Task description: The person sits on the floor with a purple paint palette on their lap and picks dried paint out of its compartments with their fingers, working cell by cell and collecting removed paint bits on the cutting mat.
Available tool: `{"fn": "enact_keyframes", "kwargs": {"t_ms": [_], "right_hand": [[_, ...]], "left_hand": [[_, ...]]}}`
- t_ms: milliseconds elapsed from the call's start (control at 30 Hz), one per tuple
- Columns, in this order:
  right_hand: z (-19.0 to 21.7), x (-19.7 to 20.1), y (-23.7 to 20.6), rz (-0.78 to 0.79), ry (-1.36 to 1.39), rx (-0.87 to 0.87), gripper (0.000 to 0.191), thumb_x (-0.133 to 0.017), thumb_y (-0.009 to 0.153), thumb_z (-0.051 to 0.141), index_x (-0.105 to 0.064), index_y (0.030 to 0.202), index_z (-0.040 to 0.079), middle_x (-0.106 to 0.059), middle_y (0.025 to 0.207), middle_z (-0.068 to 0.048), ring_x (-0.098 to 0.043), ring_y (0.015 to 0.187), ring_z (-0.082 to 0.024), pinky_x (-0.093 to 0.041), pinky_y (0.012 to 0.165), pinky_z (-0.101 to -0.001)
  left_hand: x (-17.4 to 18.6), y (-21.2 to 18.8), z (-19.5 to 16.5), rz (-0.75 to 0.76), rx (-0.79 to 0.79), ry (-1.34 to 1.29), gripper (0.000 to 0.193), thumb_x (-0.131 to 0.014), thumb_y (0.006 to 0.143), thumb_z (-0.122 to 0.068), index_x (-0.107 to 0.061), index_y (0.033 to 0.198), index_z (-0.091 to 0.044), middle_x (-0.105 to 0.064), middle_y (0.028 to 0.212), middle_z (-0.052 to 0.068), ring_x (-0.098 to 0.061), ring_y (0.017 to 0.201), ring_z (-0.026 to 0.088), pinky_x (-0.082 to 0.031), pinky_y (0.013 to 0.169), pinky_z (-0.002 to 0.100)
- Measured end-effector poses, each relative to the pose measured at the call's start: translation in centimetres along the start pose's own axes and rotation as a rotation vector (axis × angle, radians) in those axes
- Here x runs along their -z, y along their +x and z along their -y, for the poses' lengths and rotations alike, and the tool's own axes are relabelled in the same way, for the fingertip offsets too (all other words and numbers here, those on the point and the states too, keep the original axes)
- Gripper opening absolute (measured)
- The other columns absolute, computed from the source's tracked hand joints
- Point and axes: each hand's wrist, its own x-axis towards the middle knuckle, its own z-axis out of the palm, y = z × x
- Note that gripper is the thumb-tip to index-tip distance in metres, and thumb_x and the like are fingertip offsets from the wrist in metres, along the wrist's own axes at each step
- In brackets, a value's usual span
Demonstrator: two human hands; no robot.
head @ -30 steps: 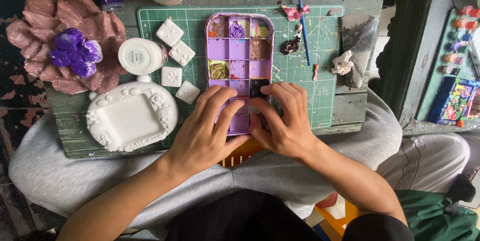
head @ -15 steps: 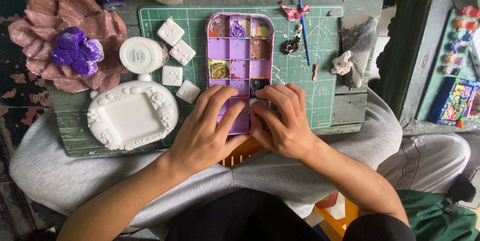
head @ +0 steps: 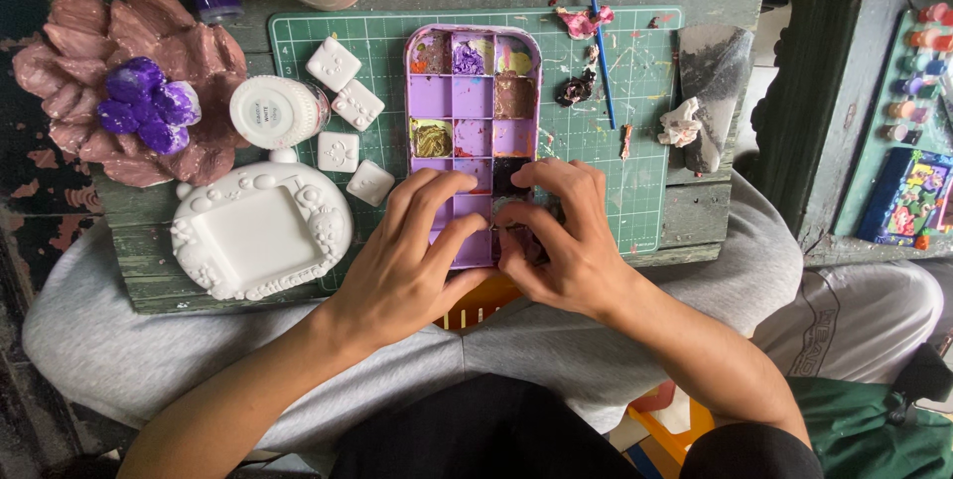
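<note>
As we look down over our lap, our left hand (head: 412,261) and right hand (head: 566,241) pinch the near end of a purple paint palette (head: 473,102) on the bench (head: 695,211); it looks light, rigid, best held by its rims.

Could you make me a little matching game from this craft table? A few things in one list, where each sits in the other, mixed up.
Things:
1. purple palette
2. blue paintbrush
3. white frame
4. pink flower

Places:
A. far left, off the green mat
B. under both hands, the left hand and the right hand
C. right of the palette, lying on the mat
D. near left corner of the mat

Pairs: 1-B, 2-C, 3-D, 4-A
</note>
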Motion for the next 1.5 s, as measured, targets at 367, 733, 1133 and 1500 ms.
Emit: {"fn": "enact_keyframes", "kwargs": {"t_ms": [367, 733, 1133, 1500], "right_hand": [[0.4, 0.3, 0.5, 0.004, 0.05, -0.062, 0.028, -0.09, 0.081, 0.015, -0.074, 0.103, 0.009, -0.051, 0.142, -0.015, -0.045, 0.135, -0.037, -0.039, 0.114, -0.0481], [0.9, 0.3, 0.9, 0.006, 0.168, -0.166, 0.018, -0.083, 0.081, 0.006, -0.071, 0.094, 0.004, -0.053, 0.14, -0.016, -0.044, 0.136, -0.037, -0.037, 0.117, -0.0495], [0.6, 1.9, 1.4, 0.012, 0.034, -0.083, 0.024, -0.085, 0.081, 0.007, -0.072, 0.101, 0.007, -0.053, 0.143, -0.014, -0.047, 0.135, -0.038, -0.039, 0.115, -0.0505], [1.2, 2.0, 1.9, 0.065, 0.009, -0.082, 0.029, -0.085, 0.08, 0.006, -0.078, 0.108, 0.008, -0.049, 0.15, -0.015, -0.044, 0.139, -0.039, -0.041, 0.117, -0.0511]], "left_hand": [[0.3, 0.1, 0.0, -0.013, 0.011, -0.049, 0.055, -0.091, 0.072, -0.02, -0.058, 0.114, -0.006, -0.043, 0.141, 0.016, -0.041, 0.136, 0.041, -0.041, 0.114, 0.054], [0.0, 0.0, 0.1, -0.037, 0.02, -0.092, 0.071, -0.093, 0.071, -0.02, -0.048, 0.125, -0.005, -0.042, 0.143, 0.019, -0.042, 0.136, 0.042, -0.043, 0.113, 0.053], [0.3, 0.2, -0.1, -0.03, 0.007, -0.026, 0.072, -0.093, 0.073, -0.025, -0.049, 0.125, -0.004, -0.041, 0.143, 0.02, -0.044, 0.134, 0.043, -0.043, 0.113, 0.052], [0.3, 0.2, -0.2, -0.028, 0.007, -0.022, 0.072, -0.093, 0.072, -0.023, -0.049, 0.126, -0.004, -0.042, 0.143, 0.02, -0.043, 0.135, 0.043, -0.043, 0.114, 0.053]]}}
